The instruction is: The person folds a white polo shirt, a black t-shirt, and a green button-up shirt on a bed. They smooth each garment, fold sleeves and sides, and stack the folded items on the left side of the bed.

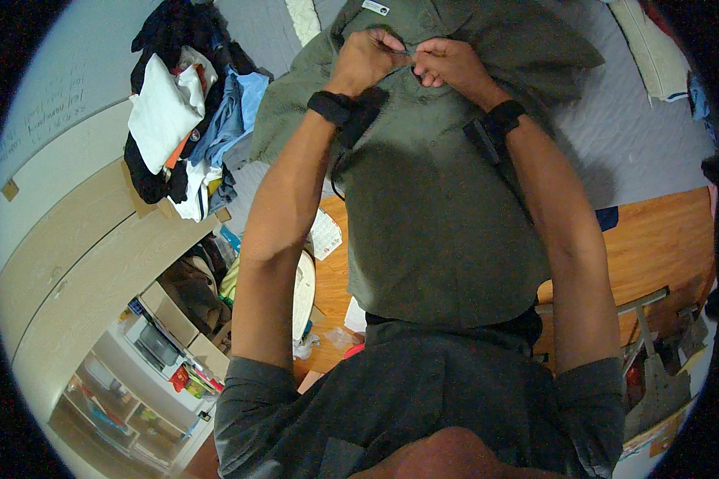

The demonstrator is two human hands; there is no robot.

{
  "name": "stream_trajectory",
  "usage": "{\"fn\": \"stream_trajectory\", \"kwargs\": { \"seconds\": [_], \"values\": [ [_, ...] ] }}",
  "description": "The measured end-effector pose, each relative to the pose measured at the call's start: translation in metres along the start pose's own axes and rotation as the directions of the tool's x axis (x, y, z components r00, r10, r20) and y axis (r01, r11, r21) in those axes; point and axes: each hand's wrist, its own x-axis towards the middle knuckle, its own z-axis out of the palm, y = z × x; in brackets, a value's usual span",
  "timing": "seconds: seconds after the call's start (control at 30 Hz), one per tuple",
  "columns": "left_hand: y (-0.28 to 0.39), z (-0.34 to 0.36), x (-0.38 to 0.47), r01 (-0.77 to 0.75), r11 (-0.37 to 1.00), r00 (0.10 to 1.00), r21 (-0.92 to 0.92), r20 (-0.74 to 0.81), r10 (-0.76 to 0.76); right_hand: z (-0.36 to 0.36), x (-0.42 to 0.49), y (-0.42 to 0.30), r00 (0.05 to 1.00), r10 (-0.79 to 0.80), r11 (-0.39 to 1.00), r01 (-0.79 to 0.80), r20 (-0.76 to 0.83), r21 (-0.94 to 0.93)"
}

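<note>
An olive-green button-up shirt (419,239) is spread from the bed down towards my waist. Near its collar, my left hand (368,57) pinches the front edge of the shirt between thumb and fingers. My right hand (449,63) grips the facing edge, its fingertips almost meeting those of the left. Whatever small part lies between the fingertips is too covered to make out. Small buttons (459,254) run down the front below. A white label with printing (375,7) shows at the top of the shirt. Both wrists wear black straps.
The shirt's upper part lies on a bed with a grey sheet (647,143). At the left is a heap of clothes (168,120) beside a wooden headboard or panel (102,239). Papers (325,233) and plastic bags lie on the wood floor (665,239). A metal-framed stand (647,323) is at lower right.
</note>
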Motion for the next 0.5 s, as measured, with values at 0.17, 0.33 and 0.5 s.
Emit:
{"fn": "stream_trajectory", "kwargs": {
  "seconds": [0.17,0.33,0.5],
  "values": [
    [0.006,-0.007,0.001,-0.057,0.998,0.993,0.039,0.102,0.053,0.000,0.006,0.009,0.999,-0.035,0.999,0.036,0.037,-0.016],
    [0.003,-0.006,0.000,0.040,0.997,0.985,-0.065,0.172,-0.028,0.006,0.004,0.015,0.999,-0.051,0.999,0.052,-0.015,0.014],
    [0.006,-0.003,-0.003,-0.059,0.994,0.994,-0.090,0.084,0.067,0.010,0.001,0.012,0.997,-0.061,0.998,0.062,-0.040,0.006]
  ]
}}
